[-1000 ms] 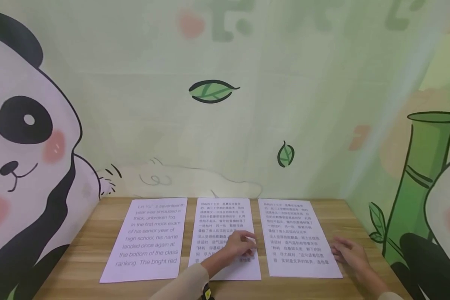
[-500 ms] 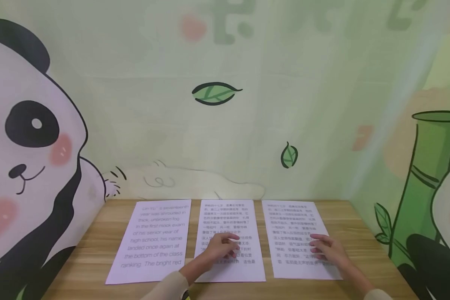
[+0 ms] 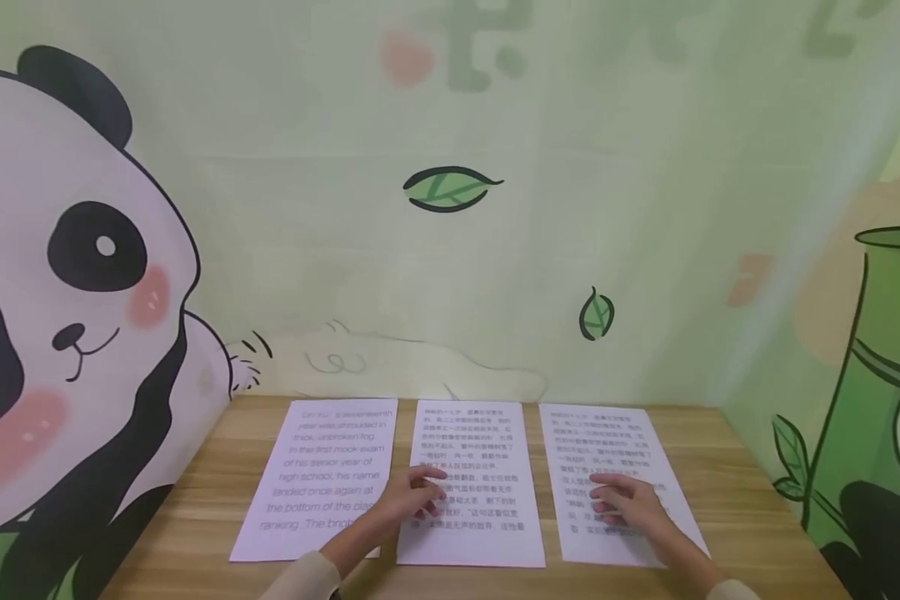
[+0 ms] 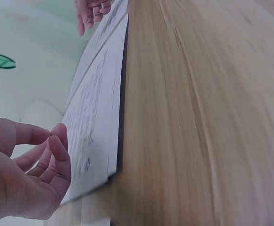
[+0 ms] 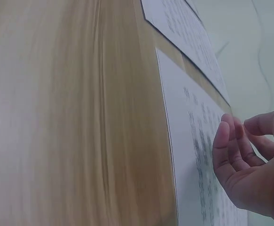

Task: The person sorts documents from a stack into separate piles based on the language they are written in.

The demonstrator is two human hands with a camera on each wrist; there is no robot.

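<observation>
Three printed sheets of paper lie side by side on a wooden table. English text covers the left sheet (image 3: 318, 475); Chinese characters fill the middle sheet (image 3: 472, 467) and the right sheet (image 3: 600, 450). My left hand (image 3: 408, 500) hovers at the left edge of the middle sheet, fingers loosely bent and holding nothing. Over the right sheet is my right hand (image 3: 630, 508), likewise relaxed and bare. Both wrist views show the left hand (image 4: 28, 169) and the right hand (image 5: 254, 160) above the paper with fingers gently curved.
The wooden table (image 3: 180, 517) meets a pale green printed backdrop (image 3: 540, 167) at its far edge. A cartoon panda (image 3: 97, 333) is on the backdrop at left, and a bamboo stalk (image 3: 862, 400) at right.
My left hand has moved left from the middle of the middle sheet to its left edge. My right hand has moved left from beyond the right sheet's edge to over it.
</observation>
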